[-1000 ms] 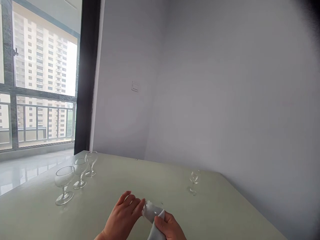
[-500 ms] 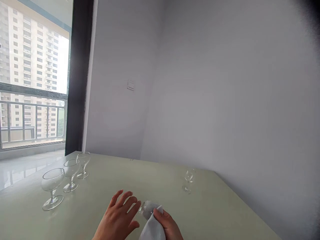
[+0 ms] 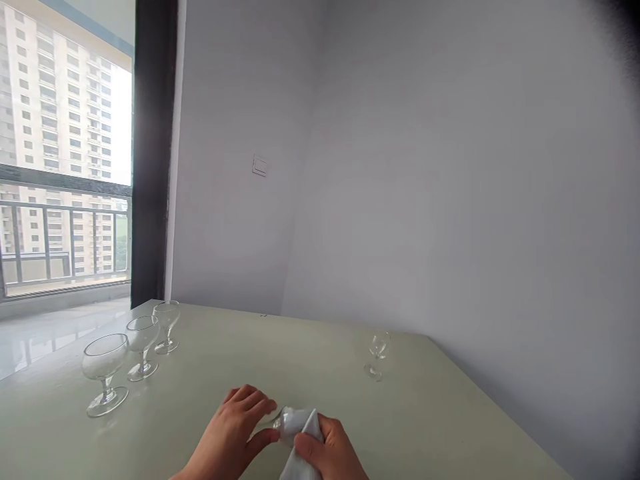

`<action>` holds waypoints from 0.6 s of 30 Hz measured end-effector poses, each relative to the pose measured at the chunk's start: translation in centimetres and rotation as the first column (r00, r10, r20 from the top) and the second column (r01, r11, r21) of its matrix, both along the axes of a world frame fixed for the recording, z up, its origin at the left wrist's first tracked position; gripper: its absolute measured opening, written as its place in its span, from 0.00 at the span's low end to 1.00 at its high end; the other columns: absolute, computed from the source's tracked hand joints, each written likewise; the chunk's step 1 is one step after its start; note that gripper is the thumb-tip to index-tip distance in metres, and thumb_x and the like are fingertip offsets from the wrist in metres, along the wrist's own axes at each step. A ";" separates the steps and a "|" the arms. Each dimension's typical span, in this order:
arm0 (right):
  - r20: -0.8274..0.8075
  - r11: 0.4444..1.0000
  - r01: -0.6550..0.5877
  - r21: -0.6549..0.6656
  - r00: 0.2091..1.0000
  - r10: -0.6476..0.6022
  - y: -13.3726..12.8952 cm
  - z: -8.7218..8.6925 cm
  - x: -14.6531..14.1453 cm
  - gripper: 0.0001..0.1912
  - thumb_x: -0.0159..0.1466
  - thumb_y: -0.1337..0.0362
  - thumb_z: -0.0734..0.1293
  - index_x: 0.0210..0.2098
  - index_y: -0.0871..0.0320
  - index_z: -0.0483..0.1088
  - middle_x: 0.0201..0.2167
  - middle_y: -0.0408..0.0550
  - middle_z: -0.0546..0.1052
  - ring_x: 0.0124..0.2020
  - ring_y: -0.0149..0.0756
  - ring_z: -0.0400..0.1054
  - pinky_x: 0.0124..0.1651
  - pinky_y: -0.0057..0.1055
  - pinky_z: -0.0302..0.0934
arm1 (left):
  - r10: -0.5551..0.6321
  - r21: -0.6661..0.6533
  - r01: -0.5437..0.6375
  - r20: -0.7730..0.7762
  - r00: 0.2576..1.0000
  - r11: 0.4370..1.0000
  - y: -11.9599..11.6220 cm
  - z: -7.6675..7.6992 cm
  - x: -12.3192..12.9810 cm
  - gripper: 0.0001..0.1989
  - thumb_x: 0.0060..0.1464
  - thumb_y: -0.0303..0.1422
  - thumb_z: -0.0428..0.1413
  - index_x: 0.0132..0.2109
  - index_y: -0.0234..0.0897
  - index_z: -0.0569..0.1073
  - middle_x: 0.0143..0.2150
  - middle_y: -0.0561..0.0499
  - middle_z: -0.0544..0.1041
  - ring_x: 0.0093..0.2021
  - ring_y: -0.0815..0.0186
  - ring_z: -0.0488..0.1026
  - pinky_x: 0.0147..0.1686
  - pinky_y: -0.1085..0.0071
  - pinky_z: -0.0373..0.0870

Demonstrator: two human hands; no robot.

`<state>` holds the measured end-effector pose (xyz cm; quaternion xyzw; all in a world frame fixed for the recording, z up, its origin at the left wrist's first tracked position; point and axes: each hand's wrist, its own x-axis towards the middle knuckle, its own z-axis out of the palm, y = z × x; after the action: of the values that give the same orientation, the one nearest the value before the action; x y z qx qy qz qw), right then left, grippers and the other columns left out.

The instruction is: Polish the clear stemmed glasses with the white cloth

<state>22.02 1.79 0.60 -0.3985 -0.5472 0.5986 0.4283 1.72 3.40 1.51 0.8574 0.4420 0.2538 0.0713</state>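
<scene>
A stemmed glass [image 3: 281, 421] lies on its side in the air between my hands, with white fabric showing through its bowl. My right hand [image 3: 334, 448] is closed on a white cloth [image 3: 303, 461], pressing it at the bowl's mouth. At the other end, the fingers and thumb of my left hand [image 3: 237, 427] curve round the foot of the glass, which shows in the gap between them. Part of the glass is hidden by the cloth and fingers.
Three stemmed glasses stand upright in a row at the table's left: a near one [image 3: 106, 367], a middle one [image 3: 143, 343] and a far one [image 3: 167, 323]. Another small glass [image 3: 379, 350] stands at the back right. The pale green table [image 3: 450, 427] meets grey walls behind.
My left hand has gone from spread fingers beside the glass to fingers curved round its foot. My right hand has turned slightly, its thumb now lower on the cloth.
</scene>
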 end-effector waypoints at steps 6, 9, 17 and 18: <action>-0.347 0.985 0.012 -0.174 0.935 -0.073 0.3 -0.5 -0.6 0.25 0.46 0.46 0.72 0.28 0.64 0.73 0.19 0.39 0.63 0.22 0.26 0.53 0.27 0.24 0.49 | 0.105 0.508 -0.010 -0.158 0.982 0.861 -0.8 -0.5 0.9 0.13 0.55 0.28 0.52 0.48 0.46 0.68 0.39 0.56 0.77 0.48 0.61 0.70 0.61 0.58 0.32; -0.060 0.999 -0.019 -0.039 0.998 0.016 -0.7 0.6 -0.3 0.22 0.46 0.53 0.73 0.33 0.65 0.73 0.19 0.38 0.62 0.21 0.25 0.50 0.26 0.24 0.46 | 0.034 0.361 0.024 -0.153 0.988 0.932 -0.5 -0.1 0.4 0.04 0.56 0.34 0.52 0.39 0.44 0.70 0.28 0.57 0.76 0.34 0.65 0.72 0.57 0.59 0.49; 0.343 0.991 0.105 -0.087 0.937 -0.069 -2.0 2.7 0.9 0.20 0.43 0.66 0.72 0.37 0.61 0.73 0.28 0.42 0.72 0.29 0.34 0.63 0.33 0.28 0.54 | -0.050 -0.077 0.045 -0.066 0.997 0.996 -0.3 0.0 0.8 0.14 0.52 0.46 0.54 0.30 0.41 0.74 0.28 0.54 0.77 0.30 0.66 0.72 0.29 0.74 0.62; 0.216 0.989 0.106 -0.106 0.973 -0.081 -1.7 2.3 0.7 0.20 0.44 0.64 0.72 0.36 0.62 0.72 0.27 0.43 0.72 0.29 0.34 0.63 0.33 0.29 0.55 | -0.028 0.031 0.030 -0.074 0.997 0.999 -0.5 0.0 1.0 0.11 0.53 0.44 0.54 0.35 0.42 0.74 0.31 0.54 0.78 0.35 0.64 0.73 0.35 0.72 0.64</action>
<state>22.70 0.11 2.95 -0.5095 -0.5342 0.5632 0.3714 2.70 2.91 1.56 0.8734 0.4278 0.2283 0.0447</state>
